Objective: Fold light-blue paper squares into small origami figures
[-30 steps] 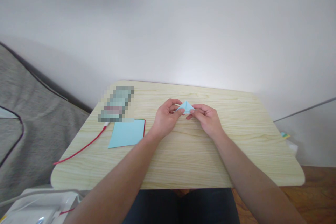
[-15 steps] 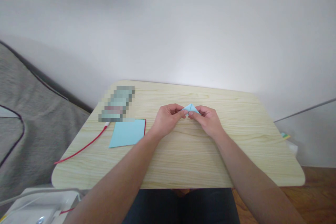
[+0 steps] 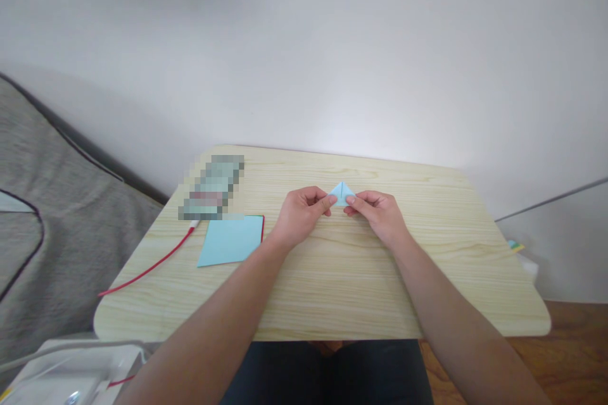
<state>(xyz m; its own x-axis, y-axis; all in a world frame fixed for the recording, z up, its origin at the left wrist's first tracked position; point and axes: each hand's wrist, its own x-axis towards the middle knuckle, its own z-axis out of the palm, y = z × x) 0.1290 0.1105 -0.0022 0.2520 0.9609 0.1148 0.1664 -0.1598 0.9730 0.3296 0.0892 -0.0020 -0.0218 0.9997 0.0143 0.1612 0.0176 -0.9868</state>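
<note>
A small piece of light blue paper (image 3: 341, 192), folded to a triangle with its point away from me, is held between my two hands above the table. A crease or seam runs down its middle. My left hand (image 3: 304, 212) pinches the left corner between thumb and fingers. At the right corner, my right hand (image 3: 380, 210) grips it the same way, thumb on top. The paper's underside is hidden, as are some fingertips behind it.
Left of my hands lies a stack of light blue square paper (image 3: 232, 242) with a red edge. Behind it is a pixelated, phone-like device (image 3: 212, 188) with a red cable (image 3: 156, 266). The pale wooden table (image 3: 342, 297) meets a white wall (image 3: 332, 63).
Both thumbs have moved apart towards the paper's side corners. The folded paper now shows more of its face and has shifted slightly left and up.
</note>
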